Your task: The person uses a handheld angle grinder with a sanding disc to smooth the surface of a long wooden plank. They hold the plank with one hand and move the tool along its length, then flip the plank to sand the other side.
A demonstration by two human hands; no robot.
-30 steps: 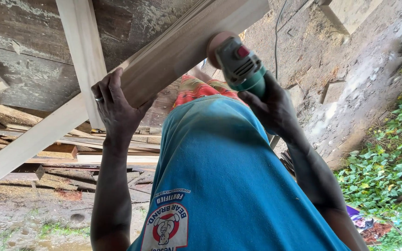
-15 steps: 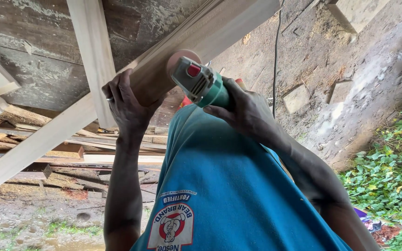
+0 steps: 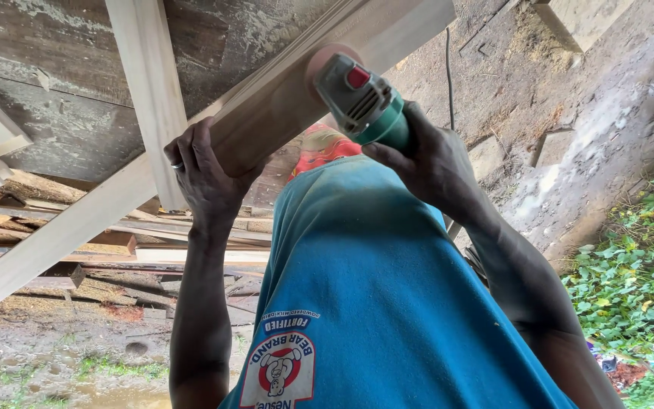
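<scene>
Sanding is in hand: the sander [image 3: 357, 98], clasped in the right hand [image 3: 429, 163], has its disc pressed to the plank's [image 3: 281, 106] face. The left hand [image 3: 206, 170] clamps the plank's lower end, fingers wrapped over the edge, arm extended. The next pass likely calls for even pressure and a firm hold on the plank.

Right hand [image 3: 433, 163] presses green sander [image 3: 361, 98] against plank [image 3: 281, 106]; left hand [image 3: 206, 170] grips plank.

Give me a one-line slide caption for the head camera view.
Left hand steadies a pale wooden plank; right hand presses a green sander against it.
</scene>
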